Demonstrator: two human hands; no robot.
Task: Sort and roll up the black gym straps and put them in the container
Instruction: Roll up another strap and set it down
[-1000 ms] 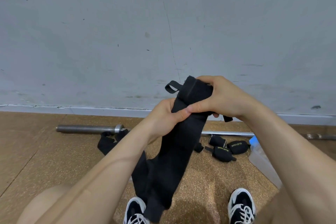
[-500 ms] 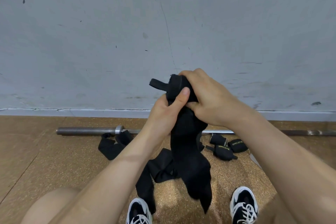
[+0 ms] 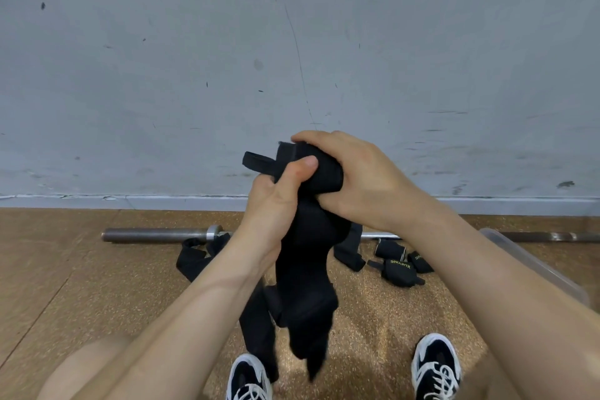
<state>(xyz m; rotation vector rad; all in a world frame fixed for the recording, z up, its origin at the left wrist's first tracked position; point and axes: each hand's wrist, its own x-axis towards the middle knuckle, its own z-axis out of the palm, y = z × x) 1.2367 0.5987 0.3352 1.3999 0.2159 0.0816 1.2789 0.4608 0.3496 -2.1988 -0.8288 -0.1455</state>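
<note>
Gripping black strap [image 3: 305, 269] at its rolled top: right hand [image 3: 360, 178] curled over roll, left hand [image 3: 276, 201] clamped round it below, thumb pressing roll. Tail hangs loose, above floor in front of barbell [image 3: 156, 234]. Rolled straps [image 3: 397, 268], loose strap [image 3: 194, 258], clear container [image 3: 535, 266] lie just in front of barbell.

The strap [image 3: 305, 256] is matt black woven cloth. The bar [image 3: 156, 234] is dull metal; the container [image 3: 532, 265] is clear smooth plastic. The floor [image 3: 81, 269] looks grainy, like cork.
</note>
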